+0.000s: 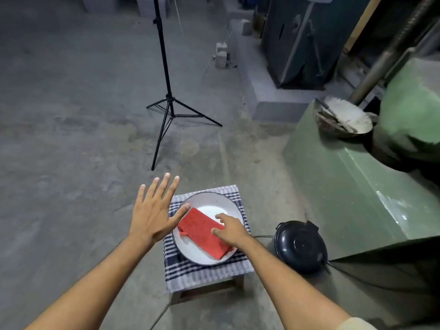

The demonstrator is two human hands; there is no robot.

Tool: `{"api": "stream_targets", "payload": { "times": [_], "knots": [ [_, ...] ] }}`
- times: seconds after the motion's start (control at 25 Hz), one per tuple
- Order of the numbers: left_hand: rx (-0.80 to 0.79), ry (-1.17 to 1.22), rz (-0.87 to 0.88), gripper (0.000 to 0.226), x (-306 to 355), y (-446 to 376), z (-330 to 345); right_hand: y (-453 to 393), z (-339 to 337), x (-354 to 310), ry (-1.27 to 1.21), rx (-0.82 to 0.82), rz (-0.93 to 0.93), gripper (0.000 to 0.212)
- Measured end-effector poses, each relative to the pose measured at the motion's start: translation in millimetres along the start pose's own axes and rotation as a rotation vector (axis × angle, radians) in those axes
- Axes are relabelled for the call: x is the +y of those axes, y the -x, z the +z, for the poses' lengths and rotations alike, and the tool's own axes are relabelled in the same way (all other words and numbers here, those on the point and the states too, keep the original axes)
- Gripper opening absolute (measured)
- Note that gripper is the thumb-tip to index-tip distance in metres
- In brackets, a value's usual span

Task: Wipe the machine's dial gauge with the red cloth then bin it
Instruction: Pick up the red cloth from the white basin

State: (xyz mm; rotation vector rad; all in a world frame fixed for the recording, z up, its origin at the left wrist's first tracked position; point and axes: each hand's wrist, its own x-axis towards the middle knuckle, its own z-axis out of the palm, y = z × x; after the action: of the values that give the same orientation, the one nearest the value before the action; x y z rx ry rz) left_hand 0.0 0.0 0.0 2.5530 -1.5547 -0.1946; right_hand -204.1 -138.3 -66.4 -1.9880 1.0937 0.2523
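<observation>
A folded red cloth point(201, 232) lies in a white bowl point(209, 198) on a small stool covered with a checked towel point(204, 275). My right hand point(229, 231) rests on the cloth's right end, fingers spread and curled down onto it, not clearly gripping. My left hand point(154, 210) hovers flat with fingers apart just left of the bowl, its thumb over the rim. A black round bin point(301, 246) stands on the floor right of the stool. The green machine point(357, 186) fills the right side; its dial gauge is not visible.
A black tripod stand point(166, 91) rises on the concrete floor beyond the stool. A metal bowl with white material point(345, 117) sits on the machine. A dark blue cabinet point(300, 39) stands at the back right. A cable runs along the floor by the bin.
</observation>
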Motion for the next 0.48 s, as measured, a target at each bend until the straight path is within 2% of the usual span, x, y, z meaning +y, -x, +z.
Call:
{"api": "stream_targets", "payload": {
  "times": [0.12, 0.28, 0.4, 0.48],
  "knots": [
    [0.002, -0.037, -0.01, 0.096, -8, -12, 22, -28, 19, -1, 0.152, -0.059, -0.025, 0.06],
    [0.001, -0.055, -0.007, 0.095, -18, -21, 44, -50, 39, -7, 0.352, -0.059, -0.031, 0.085],
    [-0.01, -0.049, -0.001, 0.094, -25, -25, 49, -62, 47, -8, 0.37, -0.05, 0.0, 0.098],
    [-0.012, -0.058, -0.01, 0.094, -27, -26, 48, -67, 49, -5, 0.304, -0.067, 0.05, 0.091]
  ]
}}
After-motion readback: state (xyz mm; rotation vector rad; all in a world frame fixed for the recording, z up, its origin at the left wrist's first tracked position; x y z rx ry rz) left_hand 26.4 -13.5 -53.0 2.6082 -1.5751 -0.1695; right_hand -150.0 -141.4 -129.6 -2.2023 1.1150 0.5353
